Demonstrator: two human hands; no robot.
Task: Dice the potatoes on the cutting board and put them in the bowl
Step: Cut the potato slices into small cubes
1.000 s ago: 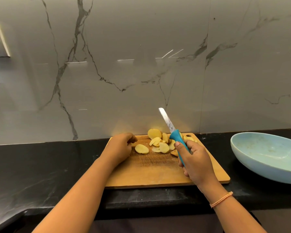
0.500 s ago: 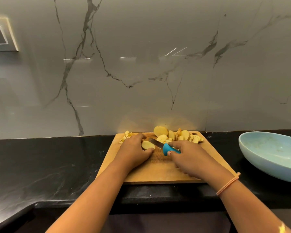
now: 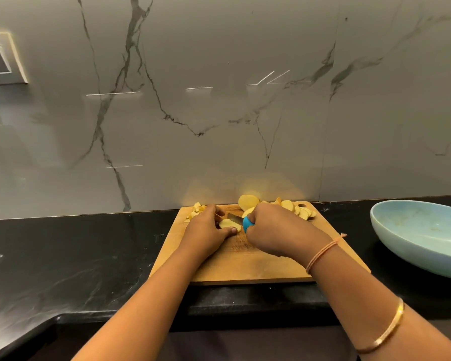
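A wooden cutting board (image 3: 245,269) lies on the black counter. My left hand (image 3: 206,230) holds a potato slice (image 3: 228,224) flat on the board between thumb and fingers. My right hand (image 3: 274,230) grips a blue-handled knife (image 3: 246,222), its blade lying across that slice. A pile of round potato slices (image 3: 292,207) sits at the board's far right. Small cut potato pieces (image 3: 197,209) lie at the far left corner. The light blue bowl (image 3: 425,235) stands to the right of the board, with nothing in it that I can see.
A grey marble wall rises right behind the board. The black counter (image 3: 76,256) stretches to the left. A switch plate (image 3: 0,61) is on the wall at upper left. The counter's front edge runs just under my forearms.
My right hand brought the knife down from upright to the slice. My left hand moved right onto that slice. Since half a second ago the blade has pressed further into it.
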